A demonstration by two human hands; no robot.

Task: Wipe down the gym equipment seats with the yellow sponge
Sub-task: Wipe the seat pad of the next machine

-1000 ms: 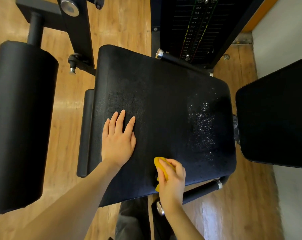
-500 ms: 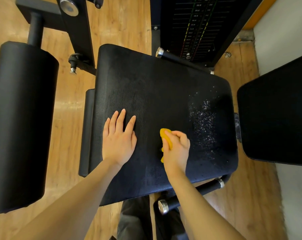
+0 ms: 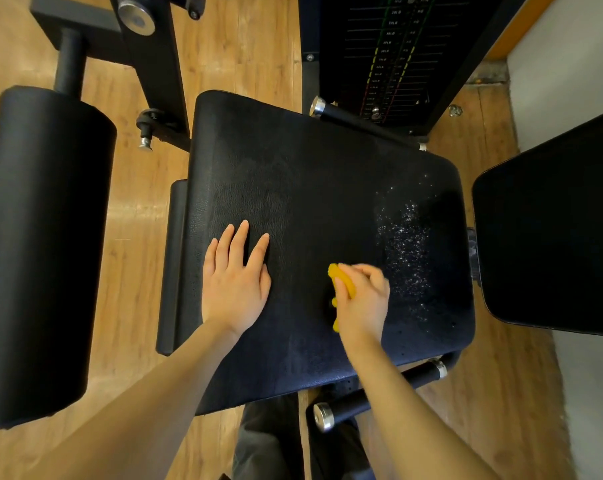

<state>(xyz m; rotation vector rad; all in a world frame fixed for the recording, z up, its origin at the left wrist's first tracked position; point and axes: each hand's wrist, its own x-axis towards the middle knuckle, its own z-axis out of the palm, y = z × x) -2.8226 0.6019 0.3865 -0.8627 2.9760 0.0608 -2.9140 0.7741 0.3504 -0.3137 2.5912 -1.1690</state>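
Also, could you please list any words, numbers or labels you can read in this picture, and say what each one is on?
Nothing can be read for certain.
Weight stack: a column of small number labels beside green, yellow and red marks, too small and blurred to read.
Top of the weight stack: a small white label, also blurred.
Seat, yellow sponge, round pad: no text.

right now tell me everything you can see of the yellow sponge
The sponge is bright yellow and soft-looking, bunched up so only its left edge and a few bits below the fingers show. The right hand grips it, fingers curled over the top, and hides most of it. It sits on the black padded seat, right of the flat left hand and left of a patch of shiny droplets.
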